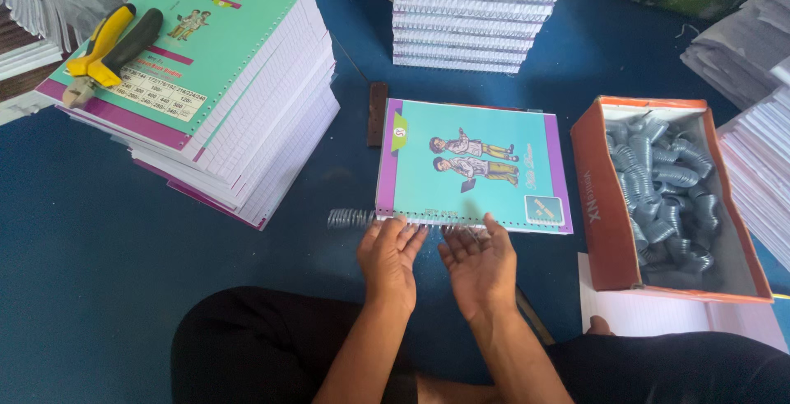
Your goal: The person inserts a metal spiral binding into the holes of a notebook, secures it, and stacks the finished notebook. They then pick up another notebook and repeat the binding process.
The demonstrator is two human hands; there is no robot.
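Far left, yellow-and-black-handled pliers [109, 46] lie on a tall stack of unbound teal-and-purple notebooks [239, 99]. Centre: a silver wire spiral coil [350, 218] pokes out left of the teal-covered notebook [473, 165] on the blue floor. Left hand [388, 254] and right hand [479, 264] lie flat, fingers spread, gripping nothing, palms rolling the coil through the punched edge. Threading looks partway done; more even rolling is needed. Right, an orange cardboard box [594, 198] holds spare coils.

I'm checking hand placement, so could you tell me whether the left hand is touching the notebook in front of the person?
Touching: the head view shows the left hand's fingertips resting on the notebook's punched near edge.
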